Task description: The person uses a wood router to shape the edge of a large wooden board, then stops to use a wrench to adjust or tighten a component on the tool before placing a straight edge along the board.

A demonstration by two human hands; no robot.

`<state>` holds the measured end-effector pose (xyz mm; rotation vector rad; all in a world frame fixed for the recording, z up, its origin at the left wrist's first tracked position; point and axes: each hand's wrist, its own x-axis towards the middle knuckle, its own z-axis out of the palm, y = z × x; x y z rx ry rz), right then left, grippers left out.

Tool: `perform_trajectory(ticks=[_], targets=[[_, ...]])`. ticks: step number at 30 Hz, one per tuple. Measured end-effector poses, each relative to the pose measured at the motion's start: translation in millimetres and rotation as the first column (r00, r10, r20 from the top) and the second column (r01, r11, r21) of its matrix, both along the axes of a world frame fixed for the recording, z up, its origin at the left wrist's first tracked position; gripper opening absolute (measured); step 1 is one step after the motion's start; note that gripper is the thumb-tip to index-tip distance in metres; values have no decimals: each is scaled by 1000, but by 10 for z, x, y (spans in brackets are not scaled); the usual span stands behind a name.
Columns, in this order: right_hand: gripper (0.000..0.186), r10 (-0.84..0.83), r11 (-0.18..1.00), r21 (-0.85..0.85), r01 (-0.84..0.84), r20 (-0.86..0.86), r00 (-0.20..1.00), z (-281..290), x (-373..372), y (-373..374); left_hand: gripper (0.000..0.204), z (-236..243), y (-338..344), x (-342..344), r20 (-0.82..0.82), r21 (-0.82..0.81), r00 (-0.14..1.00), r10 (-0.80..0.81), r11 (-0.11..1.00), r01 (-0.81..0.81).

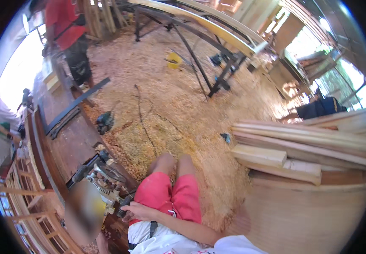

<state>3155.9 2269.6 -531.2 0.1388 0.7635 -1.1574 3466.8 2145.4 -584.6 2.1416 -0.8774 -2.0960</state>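
Our right hand [137, 211] curls around the black handle [125, 205] of the power saw [103, 186] on the bench [69, 142]; we cannot tell our left's state. Steady grip, fingers clear of the mechanism, serves us best.

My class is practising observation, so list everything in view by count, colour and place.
Shavings: countless, tan, spread across centre
Metal-legged table: one, yellowish edge, top centre
Container: one, yellow, near table
Co-worker: one, red top, upper left
Bench: one, brown, left
Long bar: one, dark grey, across bench
Power tool: one, black and metallic, lower left
Boards: several, pale, stacked right
Shorts: one pair, red, lower centre
Right hand: one, bare, on power tool
Left forearm: one, bare, lower edge, hand obscured
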Motion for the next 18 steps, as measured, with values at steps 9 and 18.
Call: perform_trajectory(ticks=[9, 18], targets=[[39, 3, 999, -32, -3, -13, 1000, -71, 33, -30, 49, -92, 38, 23, -240, -326, 968, 79, 932, -157], [41, 48, 996, -82, -46, 25, 999, -268, 89, -99, 63, 62, 215, -227, -251, -459, 948, 196, 838, -295]])
